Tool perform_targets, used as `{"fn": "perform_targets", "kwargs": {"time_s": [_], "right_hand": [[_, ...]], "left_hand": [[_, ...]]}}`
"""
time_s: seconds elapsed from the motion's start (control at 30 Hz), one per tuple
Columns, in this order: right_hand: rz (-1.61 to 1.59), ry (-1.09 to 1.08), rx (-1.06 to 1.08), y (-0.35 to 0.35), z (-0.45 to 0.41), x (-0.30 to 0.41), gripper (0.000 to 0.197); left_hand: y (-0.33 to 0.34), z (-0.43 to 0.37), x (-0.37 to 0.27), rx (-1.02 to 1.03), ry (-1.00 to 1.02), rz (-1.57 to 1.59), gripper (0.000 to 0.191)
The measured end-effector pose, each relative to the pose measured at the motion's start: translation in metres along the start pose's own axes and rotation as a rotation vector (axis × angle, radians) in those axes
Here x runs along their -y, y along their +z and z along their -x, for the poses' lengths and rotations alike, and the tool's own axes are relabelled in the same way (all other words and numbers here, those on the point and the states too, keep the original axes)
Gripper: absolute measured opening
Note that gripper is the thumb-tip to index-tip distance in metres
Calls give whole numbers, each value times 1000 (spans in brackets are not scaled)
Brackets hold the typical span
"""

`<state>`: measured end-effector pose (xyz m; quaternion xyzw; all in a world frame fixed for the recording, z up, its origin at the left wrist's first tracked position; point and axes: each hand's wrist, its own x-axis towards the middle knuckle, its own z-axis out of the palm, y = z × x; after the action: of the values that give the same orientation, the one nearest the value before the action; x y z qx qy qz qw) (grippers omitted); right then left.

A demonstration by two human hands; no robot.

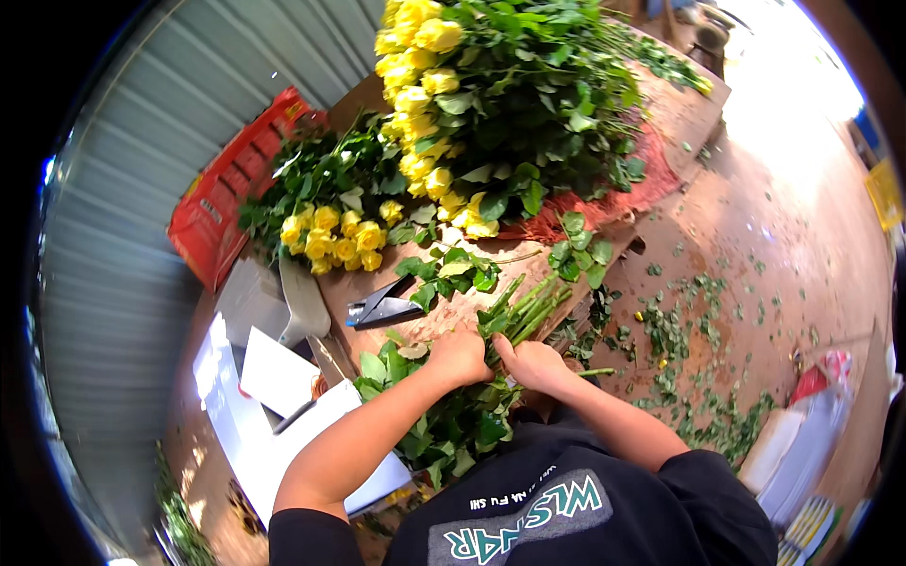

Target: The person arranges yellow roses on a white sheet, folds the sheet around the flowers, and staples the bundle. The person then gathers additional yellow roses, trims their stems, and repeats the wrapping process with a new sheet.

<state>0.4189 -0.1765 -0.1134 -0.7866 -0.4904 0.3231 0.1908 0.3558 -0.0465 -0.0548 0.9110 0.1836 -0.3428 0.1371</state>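
Observation:
My left hand (459, 356) is closed around a bunch of green flower stems (527, 311) at the near edge of a wooden table (453, 315). Beside it my right hand (534, 366) grips the same bunch, thumb along the stems. The cut stem ends point up and to the right, over the table. Leafy parts of the bunch (453, 417) hang below my hands, close to my body, and its flower heads are hidden. A black stapler (386, 305) lies beyond my left hand, with loose rose leaves (453, 272) near it.
A large pile of yellow roses (524, 106) rests on red netting (601, 198) at the back. A smaller yellow rose bunch (340, 237) lies left, before a red bag (233, 184). White sheets (283, 371) stand at my left. Fallen leaves (694, 318) litter the floor at right.

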Motion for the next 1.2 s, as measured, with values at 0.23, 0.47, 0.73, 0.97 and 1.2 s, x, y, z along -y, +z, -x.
{"fn": "perform_targets", "kwargs": {"time_s": [0.23,0.47,0.73,0.97,1.2], "right_hand": [[-327,74,362,-30,-6,-6,58],[-383,18,519,-40,-15,-15,64],[-378,-12,603,-35,-22,-25,67],[-303,-434,516,-44,4,-23,37],[291,-1314,258,-117,-61,23,29]], "left_hand": [[9,13,-19,-151,-168,103,69],[24,13,-32,-401,-238,79,38],[38,3,-49,-468,-442,-47,43],[47,3,-48,-501,-465,-14,46],[28,26,-39,-649,-291,69,36]]}}
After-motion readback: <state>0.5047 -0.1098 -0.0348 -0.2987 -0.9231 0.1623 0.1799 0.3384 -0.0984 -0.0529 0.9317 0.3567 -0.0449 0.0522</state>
